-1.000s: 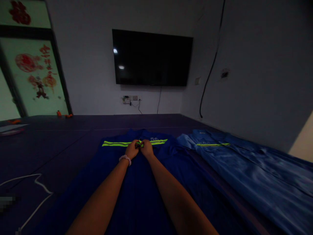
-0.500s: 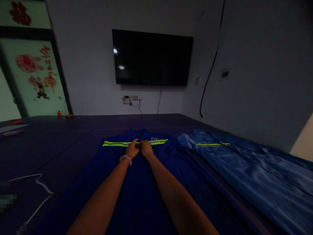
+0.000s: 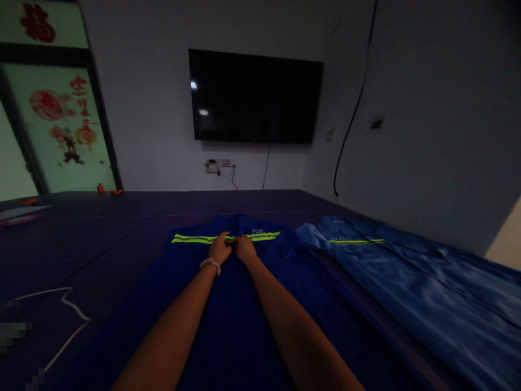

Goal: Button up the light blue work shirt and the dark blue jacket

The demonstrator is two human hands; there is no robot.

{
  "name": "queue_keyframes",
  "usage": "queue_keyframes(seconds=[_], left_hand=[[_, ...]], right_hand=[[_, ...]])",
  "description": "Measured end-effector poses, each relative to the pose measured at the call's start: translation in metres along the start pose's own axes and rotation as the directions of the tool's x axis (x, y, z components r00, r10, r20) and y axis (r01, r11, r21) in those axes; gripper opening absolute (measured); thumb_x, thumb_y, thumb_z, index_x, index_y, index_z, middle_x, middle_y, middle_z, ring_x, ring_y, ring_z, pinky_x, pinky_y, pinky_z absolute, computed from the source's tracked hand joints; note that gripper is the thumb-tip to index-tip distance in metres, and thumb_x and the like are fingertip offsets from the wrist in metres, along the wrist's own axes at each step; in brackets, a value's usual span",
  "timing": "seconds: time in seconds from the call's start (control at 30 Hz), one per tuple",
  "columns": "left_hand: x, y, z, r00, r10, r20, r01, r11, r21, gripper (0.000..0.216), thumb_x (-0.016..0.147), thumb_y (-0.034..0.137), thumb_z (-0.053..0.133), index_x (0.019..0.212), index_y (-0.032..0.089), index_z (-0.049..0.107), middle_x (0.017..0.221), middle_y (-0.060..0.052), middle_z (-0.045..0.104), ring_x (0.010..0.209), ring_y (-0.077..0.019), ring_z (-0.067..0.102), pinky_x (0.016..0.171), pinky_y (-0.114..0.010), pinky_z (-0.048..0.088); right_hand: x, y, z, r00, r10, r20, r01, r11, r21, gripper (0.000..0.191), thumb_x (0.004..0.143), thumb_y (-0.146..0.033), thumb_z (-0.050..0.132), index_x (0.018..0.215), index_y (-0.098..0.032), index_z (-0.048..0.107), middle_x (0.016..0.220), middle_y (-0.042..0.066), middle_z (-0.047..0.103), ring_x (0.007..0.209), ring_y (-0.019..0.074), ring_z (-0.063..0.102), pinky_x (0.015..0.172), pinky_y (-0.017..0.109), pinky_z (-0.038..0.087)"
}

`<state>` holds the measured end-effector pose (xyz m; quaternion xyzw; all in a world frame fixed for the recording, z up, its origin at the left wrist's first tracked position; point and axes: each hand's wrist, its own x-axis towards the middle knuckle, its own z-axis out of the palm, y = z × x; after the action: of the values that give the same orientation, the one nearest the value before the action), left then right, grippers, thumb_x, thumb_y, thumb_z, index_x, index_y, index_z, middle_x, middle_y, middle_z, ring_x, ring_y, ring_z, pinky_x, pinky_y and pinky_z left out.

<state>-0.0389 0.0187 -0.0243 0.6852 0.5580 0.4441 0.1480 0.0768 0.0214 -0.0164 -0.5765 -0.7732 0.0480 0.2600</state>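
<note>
Both arms reach straight out — left hand (image 3: 220,249) and right hand (image 3: 245,248) meet, fingertips touching, on the dark shirt (image 3: 228,304) at its yellow stripe (image 3: 191,239). Each seems to pinch the cloth's front edge — too dim to be sure.

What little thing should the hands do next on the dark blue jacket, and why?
Probably finish joining the two front edges right where the fingertips meet. The left hand and right hand touch at the middle of the dark blue jacket, which lies flat, level with its yellow stripe. It is too dim to see a button or zip.
</note>
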Motion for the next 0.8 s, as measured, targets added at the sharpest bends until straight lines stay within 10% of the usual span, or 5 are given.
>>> queue_keyframes(seconds=[0.8], left_hand=[[-0.0033, 0.0073, -0.0061, 1.0, 0.006, -0.017, -0.004, 0.987, 0.163, 0.047, 0.064, 0.004, 0.057, 0.11, 0.014, 0.055, 0.074, -0.003, 0.065, 0.067, -0.0127, 0.059, 0.061, -0.02, 0.041]], right_hand=[[0.0005, 0.0011, 0.0, 1.0, 0.014, -0.021, -0.013, 1.0, 0.024, 0.026, 0.075, -0.012, 0.053, 0.098, -0.016, 0.065, 0.099, 0.01, 0.062, 0.095, 0.0179, 0.055, 0.083, 0.024, 0.037]])
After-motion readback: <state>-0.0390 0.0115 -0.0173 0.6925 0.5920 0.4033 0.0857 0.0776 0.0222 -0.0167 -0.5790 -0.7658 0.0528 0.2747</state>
